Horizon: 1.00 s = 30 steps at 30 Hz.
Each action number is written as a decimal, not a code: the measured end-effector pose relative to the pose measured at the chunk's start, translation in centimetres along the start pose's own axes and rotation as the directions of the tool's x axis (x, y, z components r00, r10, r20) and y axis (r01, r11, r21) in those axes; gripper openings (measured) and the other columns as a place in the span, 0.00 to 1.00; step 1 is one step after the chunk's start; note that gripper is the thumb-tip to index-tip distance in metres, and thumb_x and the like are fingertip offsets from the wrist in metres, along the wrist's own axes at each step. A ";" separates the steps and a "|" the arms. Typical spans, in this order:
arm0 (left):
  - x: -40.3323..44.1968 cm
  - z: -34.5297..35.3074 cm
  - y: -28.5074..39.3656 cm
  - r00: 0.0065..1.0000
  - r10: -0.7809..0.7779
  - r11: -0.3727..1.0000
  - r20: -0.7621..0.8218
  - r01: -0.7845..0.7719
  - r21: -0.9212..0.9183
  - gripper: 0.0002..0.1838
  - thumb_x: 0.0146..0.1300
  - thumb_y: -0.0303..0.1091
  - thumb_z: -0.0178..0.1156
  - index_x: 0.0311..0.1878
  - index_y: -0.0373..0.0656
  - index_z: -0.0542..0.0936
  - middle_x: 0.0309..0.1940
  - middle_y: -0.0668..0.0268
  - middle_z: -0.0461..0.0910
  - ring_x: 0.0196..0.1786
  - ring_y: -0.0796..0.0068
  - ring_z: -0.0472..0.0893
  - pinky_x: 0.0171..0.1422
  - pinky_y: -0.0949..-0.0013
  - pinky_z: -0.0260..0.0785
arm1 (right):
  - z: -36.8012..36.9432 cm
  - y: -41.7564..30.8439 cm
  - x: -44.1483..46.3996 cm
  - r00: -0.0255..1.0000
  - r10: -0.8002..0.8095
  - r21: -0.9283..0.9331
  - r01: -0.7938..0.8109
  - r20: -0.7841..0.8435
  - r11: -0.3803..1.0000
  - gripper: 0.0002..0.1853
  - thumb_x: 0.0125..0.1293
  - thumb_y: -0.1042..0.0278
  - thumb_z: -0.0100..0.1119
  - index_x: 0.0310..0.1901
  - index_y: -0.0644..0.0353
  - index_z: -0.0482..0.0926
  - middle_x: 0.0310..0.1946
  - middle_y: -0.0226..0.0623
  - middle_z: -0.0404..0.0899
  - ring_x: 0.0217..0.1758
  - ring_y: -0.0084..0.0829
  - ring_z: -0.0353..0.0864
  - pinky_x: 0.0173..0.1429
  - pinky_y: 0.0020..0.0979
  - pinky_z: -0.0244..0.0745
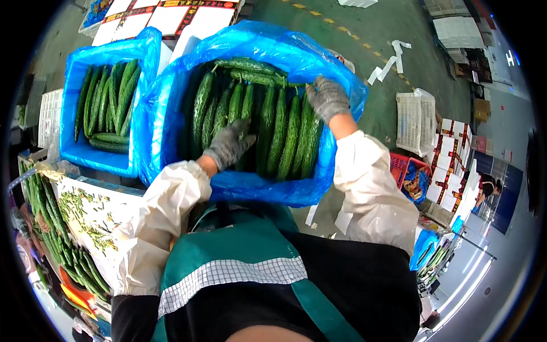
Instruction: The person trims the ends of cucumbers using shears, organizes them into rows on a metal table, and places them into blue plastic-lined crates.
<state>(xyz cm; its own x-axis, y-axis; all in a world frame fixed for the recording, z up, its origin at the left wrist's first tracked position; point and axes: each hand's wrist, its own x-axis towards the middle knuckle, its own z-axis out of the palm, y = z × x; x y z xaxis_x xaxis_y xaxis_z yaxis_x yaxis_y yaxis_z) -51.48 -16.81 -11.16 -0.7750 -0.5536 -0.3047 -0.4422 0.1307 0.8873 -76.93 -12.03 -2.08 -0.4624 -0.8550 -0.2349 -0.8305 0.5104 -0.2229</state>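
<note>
A blue-lined box [347, 74] of green cucumbers [276, 134] stands in front of me. Most lie side by side lengthwise, with a few across the far end. My left hand [229, 145], in a grey glove, rests over the middle of the row with its fingers spread, touching the cucumbers and holding none. At the far right corner, my right hand [329, 100], gloved alike, has its fingers bent round the stem end of the rightmost cucumber [309, 139]. Its palm side is hidden.
A smaller blue-lined box [68, 142] of cucumbers adjoins on the left. Nearer lies a white table [122, 211] with scattered green trimmings and more cucumbers [80, 262]. White cartons [194, 20] stand behind; a white crate [415, 122] and red basket [399, 168] are at right.
</note>
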 end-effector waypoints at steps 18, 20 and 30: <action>16.5 5.5 0.7 0.985 -0.167 0.963 -0.038 0.171 0.210 0.35 0.50 0.58 0.56 0.54 0.41 0.72 0.54 0.55 0.71 0.56 0.52 0.70 0.58 0.60 0.63 | 0.7 0.3 -0.1 0.857 0.430 -0.204 -0.384 0.285 0.900 0.44 0.55 0.38 0.50 0.61 0.69 0.55 0.58 0.55 0.62 0.61 0.47 0.63 0.63 0.40 0.59; 17.0 4.7 1.3 0.975 -0.219 0.941 0.029 0.204 0.269 0.34 0.50 0.59 0.54 0.54 0.44 0.72 0.54 0.57 0.71 0.56 0.54 0.70 0.59 0.60 0.62 | 0.2 0.7 0.3 0.842 0.441 -0.134 -0.420 0.311 0.897 0.45 0.54 0.38 0.51 0.63 0.68 0.53 0.59 0.54 0.61 0.62 0.46 0.62 0.64 0.39 0.58; 17.4 4.6 2.6 0.999 -0.011 0.954 0.044 -0.003 0.301 0.26 0.58 0.53 0.47 0.54 0.49 0.73 0.55 0.58 0.71 0.58 0.61 0.69 0.60 0.63 0.62 | 1.8 3.3 4.5 0.809 0.439 0.016 -0.483 0.390 0.876 0.48 0.48 0.34 0.56 0.58 0.72 0.60 0.39 0.50 0.77 0.20 0.33 0.77 0.27 0.29 0.73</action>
<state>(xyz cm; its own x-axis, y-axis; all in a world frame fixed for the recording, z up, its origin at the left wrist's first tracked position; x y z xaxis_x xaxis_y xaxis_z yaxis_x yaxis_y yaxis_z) -68.16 -22.33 -15.71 -0.7895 -0.5179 -0.3293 -0.5551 0.3739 0.7430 -81.21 -14.04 -5.63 -0.6177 -0.4320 -0.6572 -0.4990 0.8611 -0.0970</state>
